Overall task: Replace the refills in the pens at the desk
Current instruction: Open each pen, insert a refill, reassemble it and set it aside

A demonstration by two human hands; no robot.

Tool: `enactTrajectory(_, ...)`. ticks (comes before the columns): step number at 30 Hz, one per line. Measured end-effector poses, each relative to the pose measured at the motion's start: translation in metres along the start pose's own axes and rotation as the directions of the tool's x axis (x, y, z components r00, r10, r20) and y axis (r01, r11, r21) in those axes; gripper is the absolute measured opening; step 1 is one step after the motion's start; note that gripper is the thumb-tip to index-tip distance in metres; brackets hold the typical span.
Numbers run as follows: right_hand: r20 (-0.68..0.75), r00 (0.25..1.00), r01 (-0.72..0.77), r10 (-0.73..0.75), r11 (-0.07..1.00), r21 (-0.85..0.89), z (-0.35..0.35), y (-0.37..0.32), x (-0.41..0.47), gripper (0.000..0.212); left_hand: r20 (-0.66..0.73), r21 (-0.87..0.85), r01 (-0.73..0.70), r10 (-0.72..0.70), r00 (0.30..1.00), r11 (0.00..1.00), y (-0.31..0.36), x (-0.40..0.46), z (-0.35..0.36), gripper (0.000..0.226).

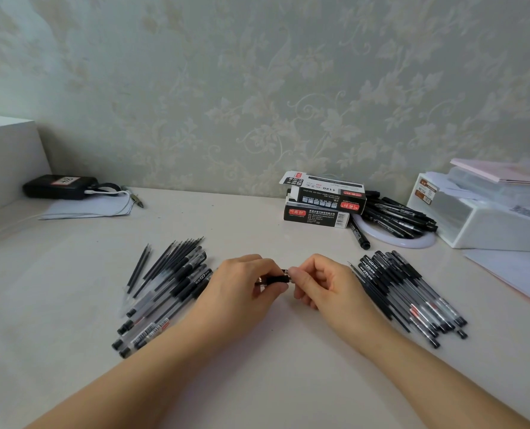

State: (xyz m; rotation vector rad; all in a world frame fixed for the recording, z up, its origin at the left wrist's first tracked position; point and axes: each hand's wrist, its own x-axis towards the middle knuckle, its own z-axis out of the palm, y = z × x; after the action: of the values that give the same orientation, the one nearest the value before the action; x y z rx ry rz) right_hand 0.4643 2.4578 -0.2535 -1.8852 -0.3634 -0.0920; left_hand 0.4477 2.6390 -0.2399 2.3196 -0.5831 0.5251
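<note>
My left hand (245, 284) and my right hand (319, 281) meet over the middle of the desk, both gripping one black pen (276, 278) held level between them. Only its short dark middle shows between the fingertips; the rest is hidden in my hands. To the left lies a fanned pile of clear-barrelled black pens (167, 292), with several thin black refills (140, 267) beside and on it. To the right lies a second pile of black pens (412, 295).
Two stacked black pen boxes (322, 199) stand at the back, with a heap of black markers (397, 216) on a white ring beside them. A white storage box (486, 221) and papers sit far right. A black device (56, 187) and paper lie back left.
</note>
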Motion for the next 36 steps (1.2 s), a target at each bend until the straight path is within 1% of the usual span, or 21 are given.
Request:
enactTrajectory(4, -0.039, 0.999, 0.003, -0.004, 1.0, -0.01, 0.0, 0.001, 0.001, 0.019, 0.019, 0.017, -0.038, 0.037, 0.999, 0.999, 0.001, 0.001, 0.0, 0.018)
enactTrajectory(6, -0.045, 0.999, -0.005, 0.004, 1.0, -0.024, -0.001, 0.0, 0.001, 0.021, 0.047, 0.027, -0.041, 0.04, 0.998, 0.999, 0.0, 0.001, -0.002, 0.02)
enactTrajectory(14, -0.013, 0.999, -0.047, 0.047, 0.999, 0.008, 0.0, -0.003, 0.002, 0.023, 0.018, 0.031, -0.035, 0.035, 0.999, 0.999, 0.001, 0.006, -0.007, 0.01)
enactTrajectory(16, -0.043, 0.999, -0.033, 0.033, 0.999, 0.008, 0.001, -0.003, 0.002, 0.024, -0.006, 0.021, -0.014, 0.014, 1.0, 1.0, 0.001, 0.004, -0.005, 0.007)
enactTrajectory(18, -0.11, 0.994, -0.016, 0.015, 1.0, -0.009, 0.003, -0.002, 0.002, 0.025, -0.051, 0.031, 0.04, -0.038, 0.998, 0.999, 0.0, 0.002, -0.004, 0.004)
enactTrajectory(20, -0.187, 0.982, -0.013, -0.006, 0.995, -0.099, 0.002, 0.001, 0.003, 0.018, -0.098, 0.031, 0.122, -0.119, 0.988, 0.992, -0.003, 0.002, -0.004, 0.004)
enactTrajectory(22, -0.238, 0.97, -0.003, -0.059, 0.968, -0.252, 0.001, 0.004, 0.003, 0.007, -0.117, 0.031, 0.182, -0.177, 0.977, 0.983, -0.008, 0.002, -0.006, 0.005)
enactTrajectory(23, -0.239, 0.966, 0.008, -0.097, 0.938, -0.345, 0.002, 0.004, 0.003, 0.009, -0.112, 0.041, 0.199, -0.193, 0.975, 0.979, -0.01, 0.002, -0.007, 0.006)
enactTrajectory(24, -0.22, 0.967, 0.023, -0.13, 0.902, -0.431, 0.003, 0.004, 0.003, 0.015, -0.101, 0.054, 0.208, -0.201, 0.974, 0.977, -0.011, 0.002, -0.007, 0.006)
enactTrajectory(26, -0.157, 0.975, 0.048, -0.157, 0.84, -0.541, 0.006, 0.004, 0.003, 0.023, -0.066, 0.085, 0.201, -0.196, 0.978, 0.976, -0.011, 0.002, -0.007, 0.007)
enactTrajectory(27, -0.133, 0.978, 0.059, -0.161, 0.824, -0.564, 0.007, 0.003, 0.002, 0.021, -0.046, 0.104, 0.191, -0.188, 0.981, 0.976, -0.011, 0.001, -0.007, 0.007)
enactTrajectory(31, -0.096, 0.978, 0.097, -0.184, 0.814, -0.573, 0.007, 0.002, 0.0, 0.002, -0.006, 0.129, 0.173, -0.173, 0.985, 0.977, -0.01, 0.001, -0.008, 0.007)
enactTrajectory(36, -0.077, 0.977, 0.121, -0.2, 0.811, -0.573, 0.007, 0.003, -0.001, 0.004, 0.003, 0.126, 0.16, -0.162, 0.987, 0.979, -0.01, 0.0, -0.01, 0.007)
